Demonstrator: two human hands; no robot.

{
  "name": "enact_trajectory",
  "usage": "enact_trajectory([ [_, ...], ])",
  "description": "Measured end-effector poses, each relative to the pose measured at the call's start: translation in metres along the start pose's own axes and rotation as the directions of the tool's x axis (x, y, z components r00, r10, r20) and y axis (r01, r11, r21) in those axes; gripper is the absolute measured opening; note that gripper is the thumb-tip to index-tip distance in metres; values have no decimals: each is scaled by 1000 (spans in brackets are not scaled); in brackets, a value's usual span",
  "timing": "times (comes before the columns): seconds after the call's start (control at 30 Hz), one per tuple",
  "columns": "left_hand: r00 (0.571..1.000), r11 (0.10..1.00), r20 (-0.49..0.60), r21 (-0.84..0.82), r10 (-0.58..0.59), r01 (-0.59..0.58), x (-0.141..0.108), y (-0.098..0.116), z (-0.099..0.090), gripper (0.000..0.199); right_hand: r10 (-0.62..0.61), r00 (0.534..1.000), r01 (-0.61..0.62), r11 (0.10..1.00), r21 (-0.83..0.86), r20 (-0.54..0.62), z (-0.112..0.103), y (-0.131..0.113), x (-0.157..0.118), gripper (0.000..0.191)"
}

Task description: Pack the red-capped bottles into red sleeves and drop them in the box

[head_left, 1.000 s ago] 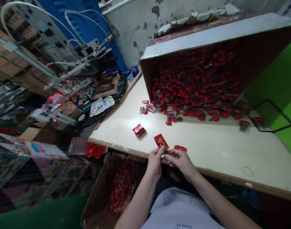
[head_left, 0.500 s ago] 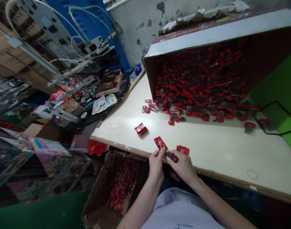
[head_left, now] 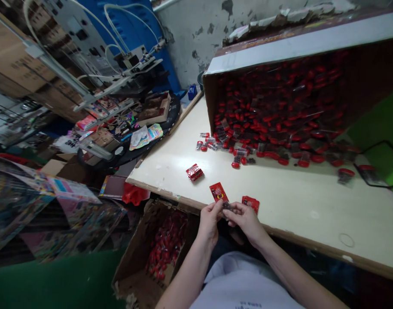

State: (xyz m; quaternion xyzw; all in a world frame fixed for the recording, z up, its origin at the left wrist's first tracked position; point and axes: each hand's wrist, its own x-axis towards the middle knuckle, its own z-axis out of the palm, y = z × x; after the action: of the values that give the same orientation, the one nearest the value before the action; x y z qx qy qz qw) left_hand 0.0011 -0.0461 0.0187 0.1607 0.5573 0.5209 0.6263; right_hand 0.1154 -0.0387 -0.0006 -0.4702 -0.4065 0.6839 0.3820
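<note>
At the table's front edge, my left hand (head_left: 210, 219) is closed, pinching a red printed card (head_left: 217, 191) by its lower end. Close beside it, the fingers of my right hand (head_left: 247, 220) are closed on a small clear container with dark contents (head_left: 226, 206), held against the card's lower end. My fingers partly hide the container, so its cap does not show. A pile of red cards (head_left: 251, 202) lies just beyond my right hand. Farther left on the table sits another stack of red cards (head_left: 194, 171).
A large cardboard box (head_left: 267, 46) lies on its side, small red-capped containers (head_left: 273, 116) spilling onto the white table (head_left: 286, 197). Below the left front edge stands an open carton (head_left: 132, 253) of red items. A machine (head_left: 125, 81) is at left; a rubber band (head_left: 346, 240) lies right.
The dark-filled container has turned and now shows less between my fingers. The red card is more upright and faces me more. The whole view has shifted slightly.
</note>
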Motion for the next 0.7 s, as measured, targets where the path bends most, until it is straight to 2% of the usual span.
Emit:
enact_trajectory([
  [0.07, 998, 1000, -63, 25, 8, -6, -1, -2, 2, 32, -25, 998, 22, 999, -45, -53, 1, 2, -1, 41],
  [0.13, 994, 999, -107, 39, 16, -12, -2, -3, 3, 32, -105, 987, 83, 981, -178, -119, 1, 2, -2, 40],
  [0.23, 994, 999, -105, 51, -13, 19, -2, -3, 1, 33, -191, 971, 138, 937, -321, -141, 0, -1, -3, 39],
  [0.43, 995, 997, 70, -18, -73, 75, 5, 8, -6, 33, -95, 995, 95, 986, -138, 2, -7, -7, 1, 45],
  [0.57, 990, 989, 75, -84, -116, 123, 10, 8, -7, 35, -147, 978, 166, 978, -126, 148, -19, -12, -2, 54],
  [0.7, 982, 977, 124, -146, -140, 157, 9, 5, -4, 35, -220, 960, 254, 944, -211, 170, -30, -13, -4, 52],
])
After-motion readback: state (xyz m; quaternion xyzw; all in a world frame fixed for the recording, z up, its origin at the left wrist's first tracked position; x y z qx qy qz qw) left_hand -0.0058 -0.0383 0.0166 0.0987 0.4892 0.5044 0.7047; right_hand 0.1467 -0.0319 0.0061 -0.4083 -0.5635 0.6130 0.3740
